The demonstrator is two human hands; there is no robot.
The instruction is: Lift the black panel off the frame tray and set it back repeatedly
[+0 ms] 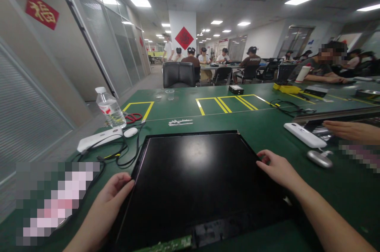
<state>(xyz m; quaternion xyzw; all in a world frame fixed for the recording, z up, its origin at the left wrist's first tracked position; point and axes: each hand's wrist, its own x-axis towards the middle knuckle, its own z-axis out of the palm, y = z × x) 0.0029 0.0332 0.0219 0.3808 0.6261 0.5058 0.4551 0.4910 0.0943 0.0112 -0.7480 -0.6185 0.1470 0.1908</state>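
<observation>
1. In the head view, we see a screen [196, 180] lying face up at the near edge of the green worktop [166, 109], around its middle. Along its near side we notice a circuit board [175, 243], partly cut by the frame.
2. Our left hand [114, 192] has its fingers half curled; the thumb and fingertips touch the screen's left side. Whether they grip it, we cannot tell.
3. Our right hand [276, 167] is bent likewise at the right side, thumb and forefinger against the rim. Here also we cannot tell if the grip is firm.
4. Near the worktop's left edge we find a bottle [111, 109], red-handled scissors [133, 117], a white device [101, 140], a white mouse [130, 132] and a black cable [126, 163].
5. Beyond the screen lie small white pieces [180, 122]; nearer the far edge stand a clear cup [170, 94] and a black box [236, 89].
6. Toward the right, a co-worker's hand [353, 131] is near another white device [305, 135], with a silver mouse [320, 159] just beside that device.
</observation>
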